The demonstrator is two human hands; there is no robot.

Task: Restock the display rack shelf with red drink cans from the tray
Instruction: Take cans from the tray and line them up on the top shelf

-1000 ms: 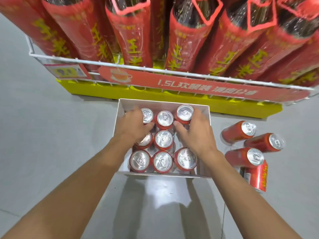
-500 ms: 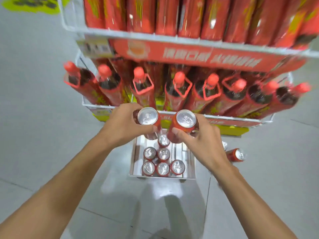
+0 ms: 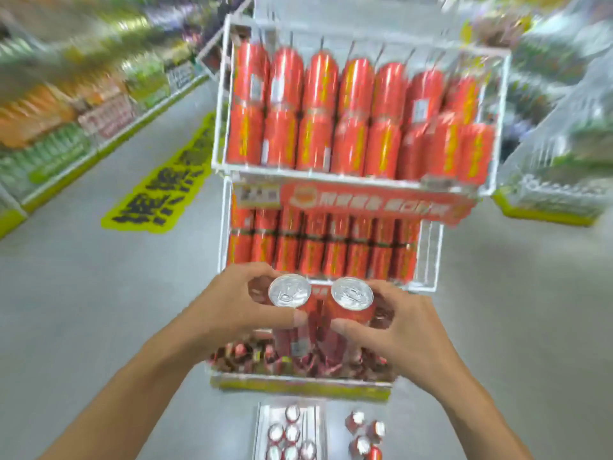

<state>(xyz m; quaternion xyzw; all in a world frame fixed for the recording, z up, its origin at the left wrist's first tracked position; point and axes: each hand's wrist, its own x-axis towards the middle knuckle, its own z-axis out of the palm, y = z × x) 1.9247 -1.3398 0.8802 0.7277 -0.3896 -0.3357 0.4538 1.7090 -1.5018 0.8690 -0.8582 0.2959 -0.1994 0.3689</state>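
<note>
My left hand (image 3: 232,307) grips one red drink can (image 3: 289,291) and my right hand (image 3: 394,323) grips another red can (image 3: 352,293), both upright with silver tops showing, side by side. They hover in front of the white wire display rack (image 3: 431,260), level with its middle shelf of stacked red cans (image 3: 318,250). The top shelf (image 3: 358,175) holds two tiers of red cans (image 3: 358,121). Far below on the floor, the white tray (image 3: 260,433) holds several more cans (image 3: 292,433).
Several loose red cans (image 3: 365,433) lie on the floor to the right of the tray. The rack's lowest shelf holds bottles (image 3: 265,356) above a yellow base (image 3: 298,388). Blurred store shelving (image 3: 66,111) lines the aisle on the left; another display (image 3: 557,180) stands at right.
Both hands lifted one can each out of the tray and raised them up to the middle shelf. The view tilted upward, revealing the rack's upper shelves.
</note>
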